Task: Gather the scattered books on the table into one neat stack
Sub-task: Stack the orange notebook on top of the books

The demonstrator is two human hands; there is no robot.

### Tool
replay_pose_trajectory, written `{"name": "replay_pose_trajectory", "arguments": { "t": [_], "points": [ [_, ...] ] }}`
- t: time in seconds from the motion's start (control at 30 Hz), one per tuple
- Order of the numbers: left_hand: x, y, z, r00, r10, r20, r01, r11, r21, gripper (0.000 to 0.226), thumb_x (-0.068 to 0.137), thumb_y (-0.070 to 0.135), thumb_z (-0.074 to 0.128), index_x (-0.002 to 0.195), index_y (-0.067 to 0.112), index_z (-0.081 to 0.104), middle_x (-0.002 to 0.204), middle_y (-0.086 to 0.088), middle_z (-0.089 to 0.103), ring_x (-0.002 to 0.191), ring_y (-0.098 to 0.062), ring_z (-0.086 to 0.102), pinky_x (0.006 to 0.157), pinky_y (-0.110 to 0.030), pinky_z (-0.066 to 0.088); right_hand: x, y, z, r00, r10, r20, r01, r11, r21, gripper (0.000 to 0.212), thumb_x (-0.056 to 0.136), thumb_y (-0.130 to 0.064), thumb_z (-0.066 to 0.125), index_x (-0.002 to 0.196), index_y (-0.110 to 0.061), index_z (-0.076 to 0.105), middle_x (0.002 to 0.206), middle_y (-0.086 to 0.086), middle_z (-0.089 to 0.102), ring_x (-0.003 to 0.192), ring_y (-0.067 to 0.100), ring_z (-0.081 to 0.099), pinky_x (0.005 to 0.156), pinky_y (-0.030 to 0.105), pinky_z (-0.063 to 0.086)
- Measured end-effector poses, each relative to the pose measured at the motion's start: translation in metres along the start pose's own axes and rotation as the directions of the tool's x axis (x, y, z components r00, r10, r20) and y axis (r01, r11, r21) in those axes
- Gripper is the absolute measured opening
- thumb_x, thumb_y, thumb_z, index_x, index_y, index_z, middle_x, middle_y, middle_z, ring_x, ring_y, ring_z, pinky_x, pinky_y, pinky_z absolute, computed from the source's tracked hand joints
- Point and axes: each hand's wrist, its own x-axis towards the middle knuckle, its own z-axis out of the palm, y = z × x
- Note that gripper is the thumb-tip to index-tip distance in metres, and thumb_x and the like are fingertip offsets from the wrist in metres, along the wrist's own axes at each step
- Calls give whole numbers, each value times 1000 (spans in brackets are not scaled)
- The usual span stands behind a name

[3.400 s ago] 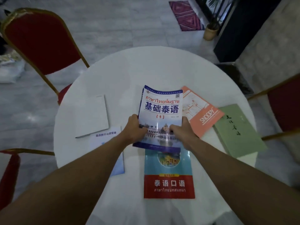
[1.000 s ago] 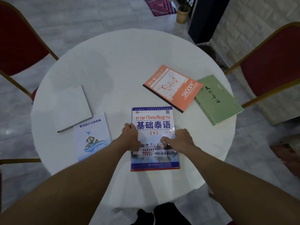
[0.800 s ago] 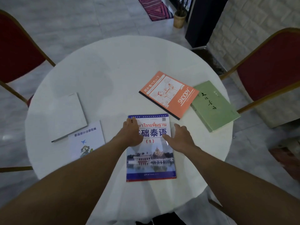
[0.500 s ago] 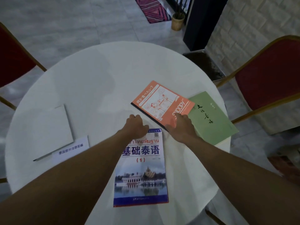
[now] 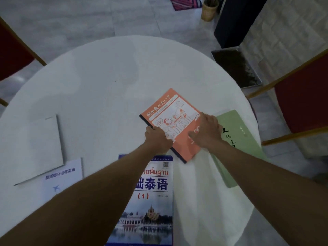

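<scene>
An orange Snoopy book (image 5: 170,114) lies tilted on the round white table (image 5: 110,73). My left hand (image 5: 158,139) grips its near-left edge. My right hand (image 5: 206,132) rests on its right side, covering part of the title. A green book (image 5: 237,132) lies to the right, partly under my right forearm. The blue Thai textbook (image 5: 152,201) lies flat near me under my left arm. At the left lie a white book (image 5: 40,148) and a pale blue booklet (image 5: 62,178).
Red chairs with gold frames stand at the left (image 5: 12,50) and the right (image 5: 301,100). A dark tray (image 5: 236,68) sits on the floor beyond the table, next to a dark cabinet (image 5: 237,20) and a woven pot (image 5: 209,9).
Both hands let go of the blue Thai textbook after setting it flat near me. They moved forward and right onto the orange book, which they now hold.
</scene>
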Motion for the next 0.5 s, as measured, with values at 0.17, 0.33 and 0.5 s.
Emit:
{"name": "replay_pose_trajectory", "arguments": {
  "t": [0.17, 0.33, 0.5],
  "points": [
    [12, 7, 2, 992, -78, -94, 59, 980, -191, 68, 82, 30, 71, 137, 20, 32, 136, -10, 40, 128, -27, 37, 86, -28, 31, 6, -4, 4, 998, 46, -34, -48, 998, -40, 99, 67, -54, 81, 144, -16, 31, 138, 12, 41, 132, 31, 32, 105, 47, 28],
    [14, 10, 4, 983, -149, -110, 102, 932, -348, 54, 84, 22, 74, 127, 15, 41, 131, -11, 46, 126, -26, 44, 87, -28, 40, -1, 1, 7, 992, 51, -112, -40, 994, 99, 94, 64, -42, 88, 138, -14, 37, 132, 12, 46, 124, 30, 38, 104, 40, 33],
    [7, 16, 11, 994, -77, -81, 51, 956, -287, 46, 87, 21, 69, 126, 13, 46, 129, -12, 49, 122, -28, 48, 94, -32, 49, -11, 15, -1, 995, 71, -71, -33, 898, 439, 82, 60, -26, 90, 122, -15, 38, 119, 6, 51, 114, 26, 52, 95, 45, 51]
  ]
}}
